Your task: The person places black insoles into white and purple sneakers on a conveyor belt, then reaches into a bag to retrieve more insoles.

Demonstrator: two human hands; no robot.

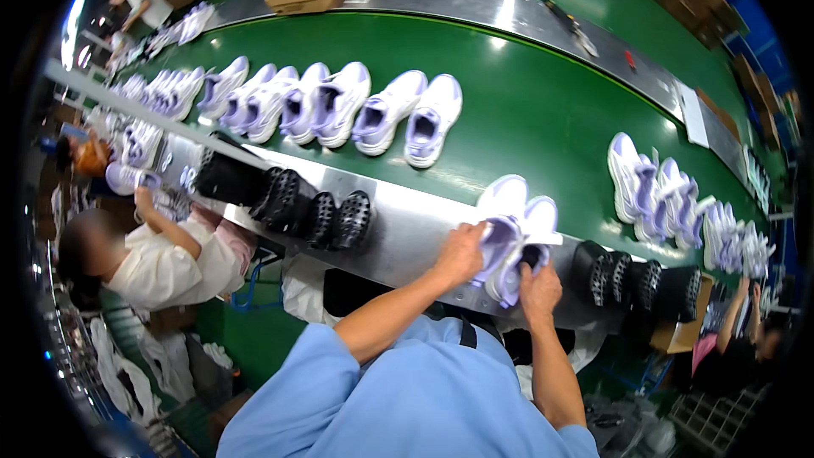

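Observation:
A pair of white and lilac sneakers sits before me at the near edge of the line, toes pointing away. My left hand [462,253] is closed on the side of the left sneaker [502,197], by its collar. The right sneaker [540,214] stands against it, and my right hand [540,288] grips its heel end with the thumb at the opening. Something dark shows inside that opening; I cannot make out what it is. A small white tag sticks out beside the right sneaker's collar.
Green conveyor belt [526,127] runs across, with a row of sneakers [343,102] at left and more sneakers [627,178] at right. Black studded forms [352,220] stand on the metal ledge [407,237] on both sides. A co-worker [170,254] sits at left; another person [746,339] is at far right.

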